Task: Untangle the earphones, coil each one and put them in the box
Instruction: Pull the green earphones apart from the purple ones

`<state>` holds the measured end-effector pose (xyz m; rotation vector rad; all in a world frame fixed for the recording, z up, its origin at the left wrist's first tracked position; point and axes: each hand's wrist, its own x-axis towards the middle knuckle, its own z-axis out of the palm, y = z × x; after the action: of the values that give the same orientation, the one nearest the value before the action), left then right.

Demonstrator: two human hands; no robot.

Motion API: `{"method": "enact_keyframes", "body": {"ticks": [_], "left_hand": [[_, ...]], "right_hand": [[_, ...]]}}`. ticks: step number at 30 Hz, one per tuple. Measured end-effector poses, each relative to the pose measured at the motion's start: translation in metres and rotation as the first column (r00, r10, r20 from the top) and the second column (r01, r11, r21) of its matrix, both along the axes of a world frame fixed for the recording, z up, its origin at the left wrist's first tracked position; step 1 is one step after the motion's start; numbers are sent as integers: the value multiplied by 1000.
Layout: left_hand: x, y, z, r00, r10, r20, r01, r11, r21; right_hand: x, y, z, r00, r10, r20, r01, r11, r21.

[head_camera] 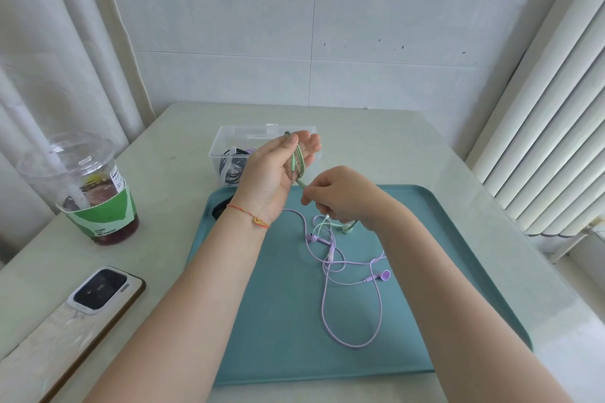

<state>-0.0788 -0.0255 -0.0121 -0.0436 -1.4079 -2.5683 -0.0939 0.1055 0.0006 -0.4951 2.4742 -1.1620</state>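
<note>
Green cord [298, 160] is looped over your left hand [275, 170], which is raised palm-up above the tray's far edge, at about 12 o'clock from the tray's middle. The loops run across the palm and fingers, and the thumb presses them near the fingertips, so this hand holds the coil. A plug hangs down against the palm. The cord leaves the coil's lower end and runs to your right hand [340, 196], just beside the left at its 4 o'clock. That hand's fingers are curled and pinch the cord between thumb and fingertip. Below it, the green earbuds [345, 227] lie on the tray, partly hidden by the wrist.

Purple earphones [347, 275] lie loose on the tray [458, 288] near its middle, their cord in open loops that cross each other, one bud at about 3 o'clock of the tangle and another at 11 o'clock. Whether the purple and green cords are still knotted together near your right wrist, you cannot tell.

The clear box [229, 141] stands on the table [376, 147] just beyond the tray, at its 11 o'clock, behind your left hand, with dark coiled cords inside. A lidded cup [88, 186] with a straw stands at 9 o'clock of the tray, and a phone [82, 314] lies face down at 8 o'clock. A thread bracelet [248, 214] circles your left wrist.
</note>
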Motion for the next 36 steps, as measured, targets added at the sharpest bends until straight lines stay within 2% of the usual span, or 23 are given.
{"method": "enact_keyframes", "body": {"ticks": [6,9,12,14,17,20,22,25,29,36], "left_hand": [[4,5,2,998,-60,17,59,996,61],[0,-3,0,996,-66,61,55,984,168],[0,-12,-1,976,-197,91,162,940,301],[2,-17,0,958,-268,104,225,924,310],[3,-16,-1,932,-306,195,256,936,243],[3,-10,-2,906,-312,285,272,947,172],[3,-6,-1,905,-276,325,256,961,102],[3,-3,-1,924,-161,347,199,977,-78],[3,-1,-2,939,-87,332,158,969,-192],[3,-4,0,949,-50,311,127,964,-232]], "right_hand": [[-2,-3,-5,996,-60,-68,55,996,-72],[-4,-3,-7,996,-86,-29,82,989,-123],[-6,-2,-7,995,-98,33,102,983,-155],[-7,-1,-3,995,-91,50,97,986,-133],[-9,5,-1,996,-50,77,62,985,-162],[-9,12,0,986,109,123,-73,962,-264],[-8,13,2,980,175,98,-144,955,-258],[-6,9,3,996,86,-25,-89,971,-221],[-5,2,1,987,12,-159,-48,974,-221],[-6,7,5,986,-69,-153,15,944,-329]]}}
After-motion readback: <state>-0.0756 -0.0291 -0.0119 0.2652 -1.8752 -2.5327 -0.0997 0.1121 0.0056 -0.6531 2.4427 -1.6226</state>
